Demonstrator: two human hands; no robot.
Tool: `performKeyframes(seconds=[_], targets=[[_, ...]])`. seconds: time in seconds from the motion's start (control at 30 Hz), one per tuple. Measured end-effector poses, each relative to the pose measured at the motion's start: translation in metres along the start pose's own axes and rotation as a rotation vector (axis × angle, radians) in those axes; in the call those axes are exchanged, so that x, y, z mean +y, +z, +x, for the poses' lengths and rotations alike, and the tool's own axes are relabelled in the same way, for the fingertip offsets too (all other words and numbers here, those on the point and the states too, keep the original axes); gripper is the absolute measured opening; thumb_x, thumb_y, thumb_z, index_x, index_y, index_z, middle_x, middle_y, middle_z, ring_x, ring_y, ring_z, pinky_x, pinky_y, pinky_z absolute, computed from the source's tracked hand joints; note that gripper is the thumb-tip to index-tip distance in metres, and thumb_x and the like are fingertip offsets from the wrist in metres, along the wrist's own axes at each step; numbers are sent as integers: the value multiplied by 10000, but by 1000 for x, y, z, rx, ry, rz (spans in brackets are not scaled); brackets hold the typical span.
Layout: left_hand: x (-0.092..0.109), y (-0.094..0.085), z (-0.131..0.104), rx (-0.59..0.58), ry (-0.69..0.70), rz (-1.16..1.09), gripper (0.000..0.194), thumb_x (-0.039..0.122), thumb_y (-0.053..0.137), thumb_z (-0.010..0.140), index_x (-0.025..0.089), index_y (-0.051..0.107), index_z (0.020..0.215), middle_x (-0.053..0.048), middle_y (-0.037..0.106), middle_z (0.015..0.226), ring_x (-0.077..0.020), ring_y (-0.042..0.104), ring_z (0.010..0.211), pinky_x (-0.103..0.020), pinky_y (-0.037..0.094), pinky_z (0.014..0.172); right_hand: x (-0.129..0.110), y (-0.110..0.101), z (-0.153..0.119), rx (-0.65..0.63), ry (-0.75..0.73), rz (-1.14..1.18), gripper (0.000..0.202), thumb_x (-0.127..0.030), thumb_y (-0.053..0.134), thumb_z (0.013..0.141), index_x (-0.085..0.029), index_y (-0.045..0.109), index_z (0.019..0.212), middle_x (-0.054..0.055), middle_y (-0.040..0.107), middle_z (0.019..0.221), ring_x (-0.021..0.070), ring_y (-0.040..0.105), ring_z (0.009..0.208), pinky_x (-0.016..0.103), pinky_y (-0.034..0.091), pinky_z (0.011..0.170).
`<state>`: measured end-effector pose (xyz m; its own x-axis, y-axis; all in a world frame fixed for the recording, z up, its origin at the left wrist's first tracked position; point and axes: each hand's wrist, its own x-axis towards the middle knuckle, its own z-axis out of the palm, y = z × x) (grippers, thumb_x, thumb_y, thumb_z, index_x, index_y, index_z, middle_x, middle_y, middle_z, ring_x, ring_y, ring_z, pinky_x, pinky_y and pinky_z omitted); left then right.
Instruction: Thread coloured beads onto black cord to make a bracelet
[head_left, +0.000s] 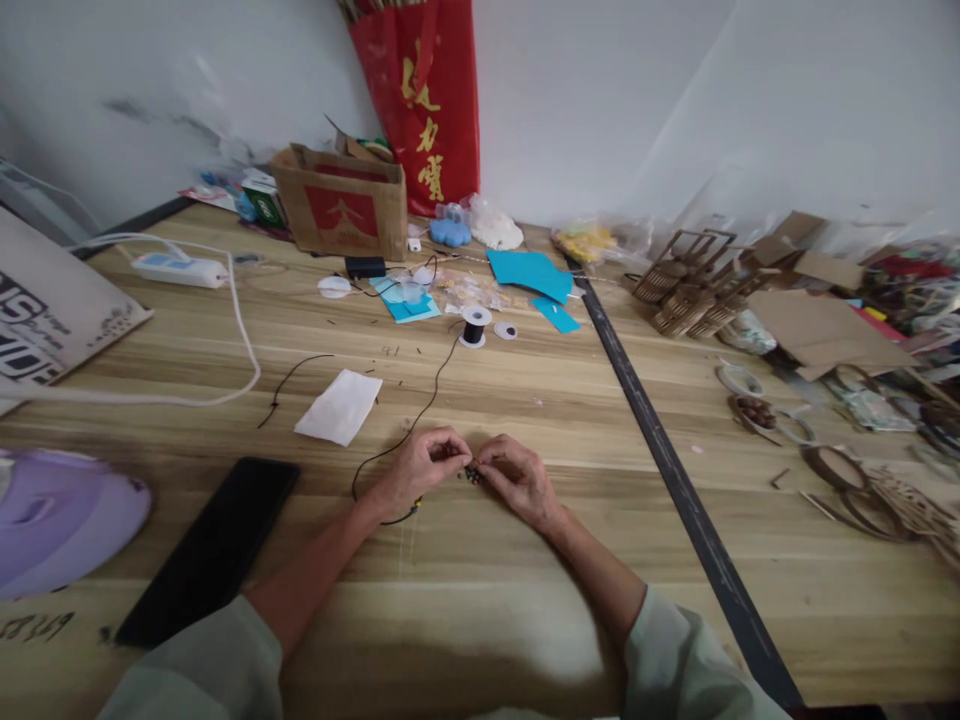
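My left hand (429, 466) is closed in a pinch just above the table. A thin black cord (433, 398) runs from a white spool wound with black cord (474, 328), passes beneath my left wrist and comes out by a small yellow bead (417, 504). My left fingertips seem to hold this cord, though its end is hardly visible. My right hand (523, 482) is pinched too, its fingertips almost touching the left ones; what they hold is too small to name. Under the fingertips lies a little cluster of dark beads (472, 476).
Left are a black phone (210, 550), a purple appliance (67, 520), a white paper (340, 407) and a power strip (180, 270). A cardboard box (341, 205), a red bag (427, 110) and blue sheets (529, 275) stand behind. Woven baskets (686, 290) sit beyond the dark strip (660, 440).
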<state>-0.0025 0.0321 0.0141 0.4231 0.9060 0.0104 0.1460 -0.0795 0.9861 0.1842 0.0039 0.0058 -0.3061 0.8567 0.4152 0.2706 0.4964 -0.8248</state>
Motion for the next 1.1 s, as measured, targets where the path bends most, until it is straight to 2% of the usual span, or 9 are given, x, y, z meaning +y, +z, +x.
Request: performKeyframes(seconds=[0.23,1.1], targets=[[-4,0,0,5,39,45,91,222,634,743,142,637,699,12,597,655,-114,535,617,-216,420,594,4,1,-4,0,95,40,166,-326,592,888,-170,637,856,64,646,809,157,613,740,272,509,689],[-2,1,-2,-11,34,77,74,211,628,751,149,654,719,3,621,685,-121,558,643,-214,441,603,3,1,-3,-14,85,43,172,-337,593,889,-176,648,864,62,654,796,161,620,737,275,510,688]])
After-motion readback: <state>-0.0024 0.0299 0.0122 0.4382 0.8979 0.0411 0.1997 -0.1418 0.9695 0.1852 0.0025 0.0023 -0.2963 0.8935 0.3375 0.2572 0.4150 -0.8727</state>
